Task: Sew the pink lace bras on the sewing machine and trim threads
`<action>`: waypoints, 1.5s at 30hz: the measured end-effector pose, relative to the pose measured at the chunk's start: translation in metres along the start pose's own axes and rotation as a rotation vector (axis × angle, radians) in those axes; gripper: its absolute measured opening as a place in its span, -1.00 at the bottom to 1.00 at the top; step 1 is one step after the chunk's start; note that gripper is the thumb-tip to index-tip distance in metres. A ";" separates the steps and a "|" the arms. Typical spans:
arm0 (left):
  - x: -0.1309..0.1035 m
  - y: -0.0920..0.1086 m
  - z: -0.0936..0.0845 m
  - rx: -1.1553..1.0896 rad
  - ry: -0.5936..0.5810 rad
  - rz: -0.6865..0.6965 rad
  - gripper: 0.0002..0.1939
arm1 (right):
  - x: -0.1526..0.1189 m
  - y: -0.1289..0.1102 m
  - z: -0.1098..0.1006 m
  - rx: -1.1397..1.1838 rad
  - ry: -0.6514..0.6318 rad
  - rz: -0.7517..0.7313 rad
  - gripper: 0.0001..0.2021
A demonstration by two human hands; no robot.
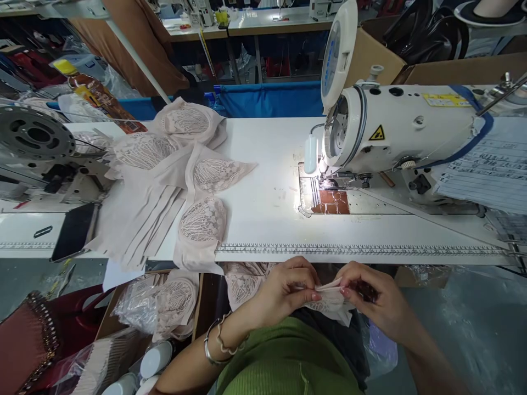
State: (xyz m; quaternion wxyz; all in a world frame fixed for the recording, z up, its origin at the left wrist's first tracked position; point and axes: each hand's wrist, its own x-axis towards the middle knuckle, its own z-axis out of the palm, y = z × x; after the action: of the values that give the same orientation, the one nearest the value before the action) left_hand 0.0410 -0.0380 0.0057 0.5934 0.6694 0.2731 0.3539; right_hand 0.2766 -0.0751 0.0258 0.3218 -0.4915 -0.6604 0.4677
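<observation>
Just off the table's front edge, over the lap, a pale pink lace bra piece (331, 304) is held up between both hands. My left hand (288, 288) pinches its upper edge from the left. From the right, my right hand (370, 293) pinches the same edge between thumb and fingers. The lower part of the piece hangs down in front of the green top. Another lace bra cup (247, 280) lies beside my left wrist. On the table to the left, a pile of lace bra cups (152, 159) spreads out, with one bra piece (201, 225) reaching over the front edge.
A white sewing machine (395, 126) stands at the right with its lamp lit. Left are a second machine (37, 148), a phone (76, 230) and a drink bottle (102, 101). A ruler strip (358, 250) runs along the front edge. Below, a box (109, 312) holds more cups.
</observation>
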 end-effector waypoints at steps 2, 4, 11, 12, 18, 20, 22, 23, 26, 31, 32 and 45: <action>0.000 0.001 0.002 -0.064 -0.024 -0.039 -0.77 | 0.000 0.000 0.002 0.002 0.043 0.004 -0.80; 0.000 0.004 0.004 -0.100 -0.039 -0.093 -0.76 | 0.000 0.000 0.003 0.003 0.082 0.002 -0.80; 0.002 0.007 0.008 -0.119 0.000 -0.194 -0.71 | 0.001 -0.002 0.009 -0.023 0.190 -0.089 -0.83; 0.002 0.007 0.009 -0.126 0.021 -0.217 -0.71 | 0.000 -0.003 0.010 -0.026 0.216 -0.090 -0.85; 0.009 0.008 0.016 -0.117 0.060 -0.388 -0.79 | -0.004 -0.004 0.021 -0.065 0.230 -0.059 -0.92; 0.011 0.007 0.019 -0.104 0.033 -0.417 -0.78 | -0.004 -0.004 0.023 -0.066 0.206 -0.040 -0.91; 0.012 0.004 0.022 -0.089 0.048 -0.432 -0.76 | -0.002 -0.004 0.023 -0.061 0.203 -0.037 -0.90; 0.012 0.003 0.023 -0.083 0.074 -0.439 -0.72 | -0.001 -0.004 0.022 -0.059 0.212 -0.039 -0.91; 0.013 0.000 0.024 -0.119 0.129 -0.471 -0.67 | 0.000 -0.004 0.016 -0.043 0.251 -0.022 -0.82; 0.016 0.001 0.023 -0.263 0.132 -0.490 -0.64 | -0.005 0.001 0.004 0.035 0.166 0.142 -0.52; 0.017 0.001 0.022 -0.284 0.134 -0.492 -0.64 | -0.005 0.002 0.003 0.035 0.123 0.151 -0.50; 0.017 -0.001 0.021 -0.245 0.112 -0.489 -0.78 | 0.010 -0.010 0.011 0.177 -0.096 0.232 -0.63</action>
State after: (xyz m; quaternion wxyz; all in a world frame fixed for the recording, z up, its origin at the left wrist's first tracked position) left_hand 0.0681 -0.0377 0.0062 0.7218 0.4861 0.4140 0.2670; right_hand 0.2607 -0.0697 0.0305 0.2759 -0.5113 -0.5701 0.5810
